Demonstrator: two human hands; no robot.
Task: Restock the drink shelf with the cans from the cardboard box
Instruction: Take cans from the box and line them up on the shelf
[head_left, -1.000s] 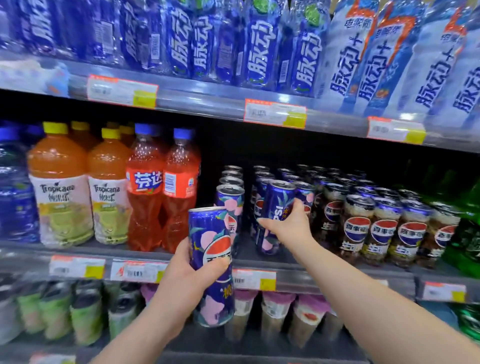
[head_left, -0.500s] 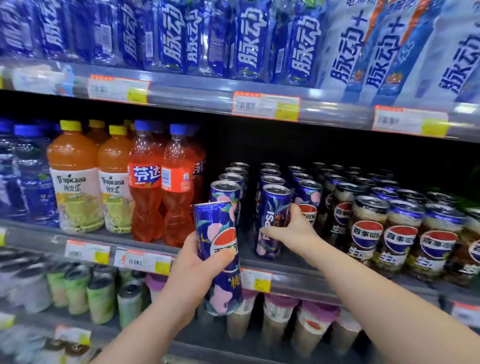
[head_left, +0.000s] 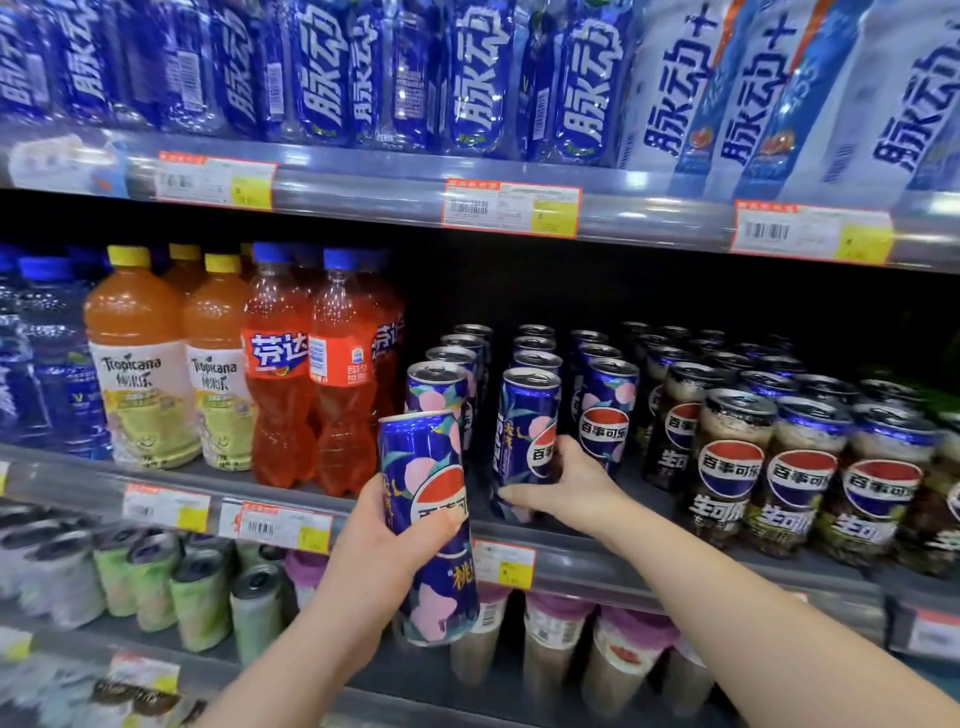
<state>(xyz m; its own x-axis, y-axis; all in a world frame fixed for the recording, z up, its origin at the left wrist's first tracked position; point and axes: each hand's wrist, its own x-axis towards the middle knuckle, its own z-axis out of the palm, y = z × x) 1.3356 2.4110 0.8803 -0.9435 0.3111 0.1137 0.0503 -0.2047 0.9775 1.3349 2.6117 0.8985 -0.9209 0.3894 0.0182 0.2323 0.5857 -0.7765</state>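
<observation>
One can is held upright just before the shelf edge, wrapped by the curled fingers of the left hand. A second can is stood at the front of its row, gripped low by the right hand. Orange bottles are ranged leftward.

Left hand around a peach Pepsi can, right hand round a front-row can on the shelf.
</observation>
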